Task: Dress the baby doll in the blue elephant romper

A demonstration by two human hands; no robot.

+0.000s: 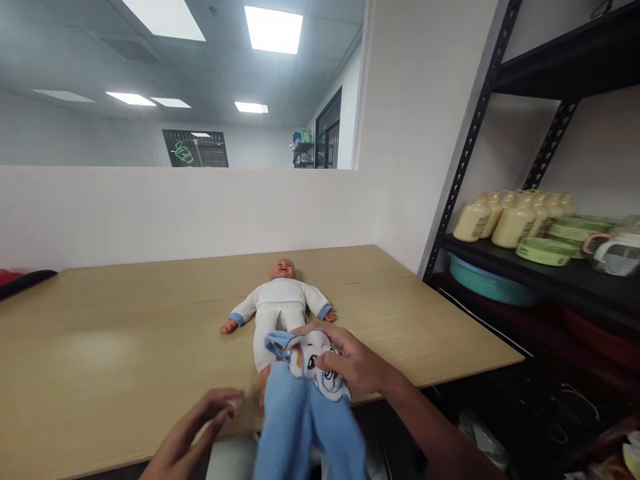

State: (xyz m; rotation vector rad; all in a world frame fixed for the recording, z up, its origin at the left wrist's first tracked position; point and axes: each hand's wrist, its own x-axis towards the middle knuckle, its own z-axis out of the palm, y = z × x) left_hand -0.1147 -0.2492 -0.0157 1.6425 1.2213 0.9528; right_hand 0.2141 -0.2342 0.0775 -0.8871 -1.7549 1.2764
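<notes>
A baby doll (281,293) in a white top and white trousers, with blue cuffs, lies on its back on the wooden table, its head away from me. My right hand (350,360) grips a pair of light blue baby pants (305,413) by the upper part, which carries a white animal-face patch. The legs of the pants hang down over the near table edge and cover part of the doll's legs. To the left of the pants, my left hand (200,427) is held above the table edge, fingers apart and holding nothing.
The wooden table (125,333) ends at a white wall. On the right, a black shelf rack (500,267) carries cream-coloured bottles (515,220), green round tubs (545,250) and a clear cup (620,250). A turquoise basin (490,280) sits underneath.
</notes>
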